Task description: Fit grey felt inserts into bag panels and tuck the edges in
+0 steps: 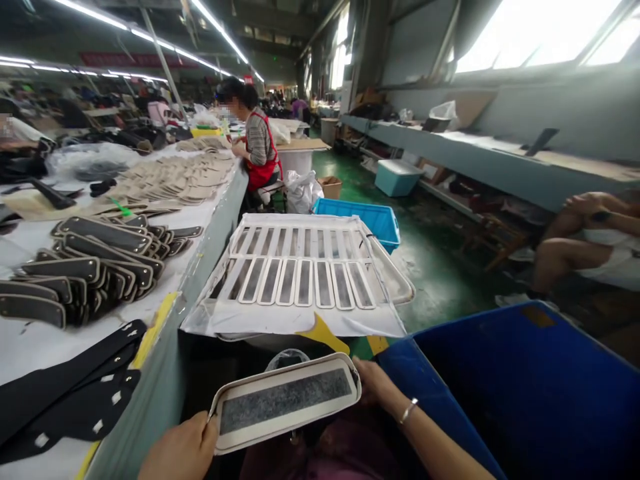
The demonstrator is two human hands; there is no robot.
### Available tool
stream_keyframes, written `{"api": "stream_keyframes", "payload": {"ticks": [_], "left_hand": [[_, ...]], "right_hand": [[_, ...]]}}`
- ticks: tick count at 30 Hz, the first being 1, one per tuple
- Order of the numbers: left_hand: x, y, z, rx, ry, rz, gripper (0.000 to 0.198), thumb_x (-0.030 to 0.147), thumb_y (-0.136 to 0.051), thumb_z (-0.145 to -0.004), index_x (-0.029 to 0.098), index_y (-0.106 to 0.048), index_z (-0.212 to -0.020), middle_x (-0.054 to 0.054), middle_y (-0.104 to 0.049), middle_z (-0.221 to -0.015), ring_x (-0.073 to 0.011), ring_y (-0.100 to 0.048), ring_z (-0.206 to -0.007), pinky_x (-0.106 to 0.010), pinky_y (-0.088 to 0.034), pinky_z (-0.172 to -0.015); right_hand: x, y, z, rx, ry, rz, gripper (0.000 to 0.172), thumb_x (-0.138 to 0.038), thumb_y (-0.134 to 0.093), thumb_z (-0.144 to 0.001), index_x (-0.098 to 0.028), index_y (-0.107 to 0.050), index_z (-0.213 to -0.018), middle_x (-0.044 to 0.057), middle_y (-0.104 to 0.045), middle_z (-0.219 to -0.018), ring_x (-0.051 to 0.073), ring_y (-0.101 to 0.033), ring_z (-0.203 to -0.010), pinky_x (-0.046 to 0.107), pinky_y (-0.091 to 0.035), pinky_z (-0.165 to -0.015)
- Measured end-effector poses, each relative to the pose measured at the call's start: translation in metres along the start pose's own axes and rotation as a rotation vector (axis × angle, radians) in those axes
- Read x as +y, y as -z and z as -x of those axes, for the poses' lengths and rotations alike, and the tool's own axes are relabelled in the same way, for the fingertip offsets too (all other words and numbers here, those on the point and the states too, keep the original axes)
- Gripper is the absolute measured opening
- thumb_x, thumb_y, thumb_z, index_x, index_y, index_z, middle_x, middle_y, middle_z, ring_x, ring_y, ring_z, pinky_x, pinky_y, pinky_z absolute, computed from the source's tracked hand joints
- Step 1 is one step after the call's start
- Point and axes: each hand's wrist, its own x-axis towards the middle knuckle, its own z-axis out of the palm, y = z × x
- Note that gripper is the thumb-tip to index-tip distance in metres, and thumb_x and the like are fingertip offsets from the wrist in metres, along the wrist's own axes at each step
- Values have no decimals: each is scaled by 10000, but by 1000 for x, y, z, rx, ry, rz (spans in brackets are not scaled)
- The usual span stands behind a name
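Between my two hands I hold a long cream panel [287,398] with rounded corners and a dark grey strip along its middle. My left hand [183,448] is closed on its left end, thumb on top. At the right end, my right hand [376,385] grips the edge, its fingers partly hidden behind the panel. Just beyond lies a white-covered board [280,323] with a row of similar cream-edged panels [305,283] side by side. Behind that row are pale strips [300,241] with gaps between them.
On the left table [210,220] lie stacks of dark curved pieces [100,257], black straps [75,387] and many beige pieces [175,173]. A large blue bin [520,373] stands at right. Behind the board sits a light-blue crate [365,217]. A person in a red apron [263,147] sits ahead; another person's arm [590,207] shows at right.
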Motion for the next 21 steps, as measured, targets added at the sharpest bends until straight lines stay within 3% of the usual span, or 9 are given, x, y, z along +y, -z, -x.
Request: {"api": "stream_keyframes", "payload": {"ticks": [2,3,6,9,15,18,21], "left_hand": [[2,4,0,-27,12,-1,406,134,-220,-868,163,-624,-907,-118,-649,-897,-274,-629,-812,-364,-434,-683],[3,7,0,-28,42,31,403,175,-214,-886,169,-617,-872,-112,-655,-869,-273,-631,-811,-358,-430,-678],[5,12,0,0,133,153,386,276,-231,-899,180,-587,-783,-105,-668,-819,-272,-635,-797,-341,-409,-663],[8,18,3,39,191,207,367,306,-256,-887,186,-570,-739,-101,-670,-789,-276,-633,-792,-332,-388,-649],[6,23,8,126,227,409,283,272,-345,-854,151,-529,-677,-122,-636,-739,-246,-605,-775,-319,-389,-688],[-3,16,9,74,216,523,376,340,-248,-905,159,-517,-715,-57,-623,-711,-180,-603,-695,-263,-420,-626],[-9,12,10,-20,209,817,521,436,-89,-922,160,-505,-773,-26,-601,-674,-153,-604,-604,-224,-430,-506]], "right_hand": [[0,17,6,29,-51,-11,625,-490,-84,-956,-94,-567,-948,81,-629,-766,126,-606,-582,216,-467,-509],[-4,25,11,60,-27,54,622,-512,-114,-944,-104,-582,-895,87,-635,-748,135,-610,-581,209,-451,-508],[-27,36,29,150,131,447,435,-446,-392,-875,-125,-603,-670,100,-643,-681,178,-619,-627,217,-410,-548],[-49,29,38,156,171,685,338,-254,-394,-841,-115,-635,-648,138,-657,-703,221,-638,-684,247,-404,-573],[-46,11,24,141,202,758,348,-173,-348,-860,-117,-654,-704,160,-662,-727,303,-647,-724,350,-427,-609],[-37,10,13,92,201,736,334,-207,-359,-871,-140,-640,-702,142,-664,-733,311,-644,-727,366,-423,-612],[-31,10,10,75,181,684,359,-326,-360,-894,-165,-618,-702,120,-662,-750,303,-640,-743,370,-423,-634]]}}
